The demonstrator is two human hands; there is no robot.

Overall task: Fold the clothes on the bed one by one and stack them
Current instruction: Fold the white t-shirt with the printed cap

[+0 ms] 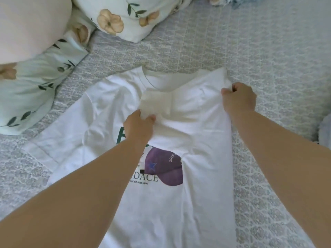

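Two hands on one garment. White t-shirt [161, 203] lies front-up on the grey patterned bed cover [268, 51], collar pointing away from me, hem running out of view at the bottom edge. Its right side is already folded inward over the chest, making a straight edge down the right. Left sleeve is spread flat toward the lower left.

My left hand [138, 125] pinches the folded-over sleeve fabric near the middle of the chest, fingers curled into the cloth, thumb on top. My right hand [239, 98] grips the fold at the right shoulder edge, fingers curled round the fabric, knuckles up. Both forearms reach in from the bottom corners.

Print on the shirt front: purple cap graphic [163, 169] with a blue star, dark green lettering partly covered by my left forearm, small text line under it.

Floral pillow [125, 17] sits at the top, just beyond the collar but not touching it. Second floral pillow [26, 90] is at the left, beside the spread sleeve. Plain pale cushion [30, 24] in the top left corner rests on it. Bluish fabric [325, 131] at the right edge, cannot tell what it is.
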